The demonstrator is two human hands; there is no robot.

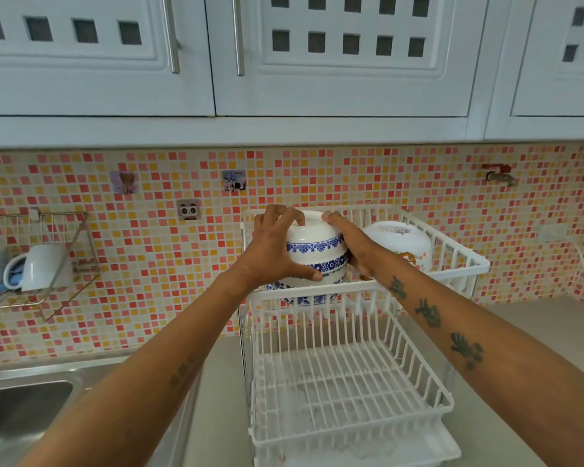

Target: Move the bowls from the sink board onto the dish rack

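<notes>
A stack of upside-down white bowls with blue flower bands (316, 254) stands in the upper tier of the white two-tier dish rack (466, 261). My left hand (273, 247) grips the stack's left side and my right hand (351, 246) grips its right side. Beside it, on the right of the same tier, lies another upside-down white bowl with an orange pattern (402, 241), partly hidden by my right wrist. The lower tier (351, 382) holds nothing.
A steel sink (21, 409) sits at the lower left. A wire wall shelf (38, 257) holds a white mug. White cupboards hang overhead. A tap (499, 175) sticks out of the tiled wall at the right. Grey counter surrounds the rack.
</notes>
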